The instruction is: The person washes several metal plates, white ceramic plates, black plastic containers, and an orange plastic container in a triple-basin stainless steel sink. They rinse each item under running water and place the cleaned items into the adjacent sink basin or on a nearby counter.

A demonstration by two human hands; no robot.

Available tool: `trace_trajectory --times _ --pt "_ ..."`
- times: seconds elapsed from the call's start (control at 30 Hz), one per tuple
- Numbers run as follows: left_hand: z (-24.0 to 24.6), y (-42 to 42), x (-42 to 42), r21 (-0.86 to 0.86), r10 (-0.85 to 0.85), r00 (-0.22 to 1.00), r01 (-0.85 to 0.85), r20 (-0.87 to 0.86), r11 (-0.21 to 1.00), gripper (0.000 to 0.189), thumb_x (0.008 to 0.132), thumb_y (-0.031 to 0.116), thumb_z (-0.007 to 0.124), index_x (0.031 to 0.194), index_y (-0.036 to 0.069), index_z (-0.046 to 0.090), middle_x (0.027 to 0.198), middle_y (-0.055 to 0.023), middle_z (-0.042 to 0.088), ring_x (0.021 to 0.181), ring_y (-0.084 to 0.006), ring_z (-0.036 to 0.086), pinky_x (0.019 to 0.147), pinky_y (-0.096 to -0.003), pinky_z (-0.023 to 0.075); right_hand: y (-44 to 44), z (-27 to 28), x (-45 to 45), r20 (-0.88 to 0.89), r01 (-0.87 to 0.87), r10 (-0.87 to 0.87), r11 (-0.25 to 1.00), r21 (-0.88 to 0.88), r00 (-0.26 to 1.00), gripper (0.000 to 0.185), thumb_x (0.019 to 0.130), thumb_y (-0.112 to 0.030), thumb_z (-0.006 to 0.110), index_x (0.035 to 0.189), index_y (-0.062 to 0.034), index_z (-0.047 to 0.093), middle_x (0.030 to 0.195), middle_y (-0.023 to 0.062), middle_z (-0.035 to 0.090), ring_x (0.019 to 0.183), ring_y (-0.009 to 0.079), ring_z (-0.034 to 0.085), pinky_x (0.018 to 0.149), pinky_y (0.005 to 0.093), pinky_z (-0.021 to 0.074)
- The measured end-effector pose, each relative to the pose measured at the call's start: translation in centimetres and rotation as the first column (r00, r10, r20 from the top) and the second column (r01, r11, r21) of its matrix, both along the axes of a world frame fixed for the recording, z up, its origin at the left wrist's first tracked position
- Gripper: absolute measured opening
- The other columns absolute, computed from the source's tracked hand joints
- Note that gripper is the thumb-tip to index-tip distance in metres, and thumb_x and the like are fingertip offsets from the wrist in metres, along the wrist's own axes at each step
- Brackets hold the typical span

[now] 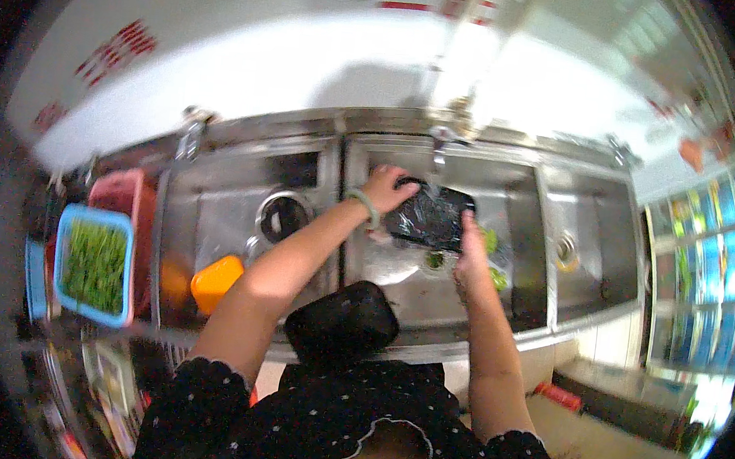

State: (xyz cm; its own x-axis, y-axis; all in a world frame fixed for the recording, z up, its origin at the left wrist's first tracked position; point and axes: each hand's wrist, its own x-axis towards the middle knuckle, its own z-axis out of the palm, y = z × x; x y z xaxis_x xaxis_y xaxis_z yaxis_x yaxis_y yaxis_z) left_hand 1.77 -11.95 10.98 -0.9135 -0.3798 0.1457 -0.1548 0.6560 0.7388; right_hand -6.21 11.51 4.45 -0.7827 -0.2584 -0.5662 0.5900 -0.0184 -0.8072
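My left hand (390,191) and my right hand (469,241) grip opposite sides of a black plastic container (432,216), tilted under the faucet (439,146) over the middle sink basin (439,300). Water seems to run onto it, though blur hides the detail. Green leafy scraps (493,242) lie in the basin beside my right hand. Another black container (343,321) rests at the sink's front edge, close to my body. A pale bracelet circles my left wrist.
The left basin (214,201) holds an orange container (217,284) and a round metal vessel (284,215). Farther left, a blue-rimmed basket (60,257) of green vegetables sits against a pink bin (145,212). A third basin (589,247) adjoins on the right, with a glass-fronted cabinet (653,297) beyond.
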Motion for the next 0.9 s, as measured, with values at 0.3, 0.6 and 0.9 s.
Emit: trace_trajectory --times 0.3,0.6,0.9 --pt "-8.0 -19.8 22.2 0.032 0.643 0.755 -0.651 0.129 0.758 0.026 0.097 0.021 0.048 0.114 0.005 0.061 0.110 -0.0149 0.067 0.095 -0.0273 0.066 0.085 -0.0389 0.0513 0.6 -0.4 -1.9 0.236 -0.021 0.065 0.983 -0.184 0.970 0.046 0.089 -0.047 0.063 0.119 -0.0116 0.059 0.112 0.0037 0.067 0.094 0.0205 0.066 0.070 0.0385 0.0579" --pt "-15.5 -21.0 39.6 -0.302 0.490 0.092 -0.686 0.867 0.662 0.034 0.097 0.026 0.044 0.120 0.005 0.057 0.119 -0.0186 0.061 0.112 -0.0333 0.058 0.094 -0.0438 0.0450 -0.1 0.1 -2.4 0.261 -0.078 0.144 0.966 -0.248 0.955 0.044 0.091 -0.043 0.062 0.119 -0.0092 0.060 0.116 0.0076 0.066 0.097 0.0249 0.066 0.079 0.0397 0.0578" --pt "-12.5 -22.3 41.2 0.362 0.221 0.492 -0.820 0.842 0.443 0.036 0.100 0.030 0.042 0.127 0.009 0.054 0.119 -0.0171 0.061 0.114 -0.0278 0.057 0.095 -0.0425 0.0422 -1.0 0.2 -2.6 0.285 -0.070 0.155 0.955 -0.288 0.946 0.048 0.088 -0.050 0.062 0.118 -0.0124 0.060 0.106 0.0046 0.069 0.093 0.0232 0.067 0.062 0.0376 0.0596"
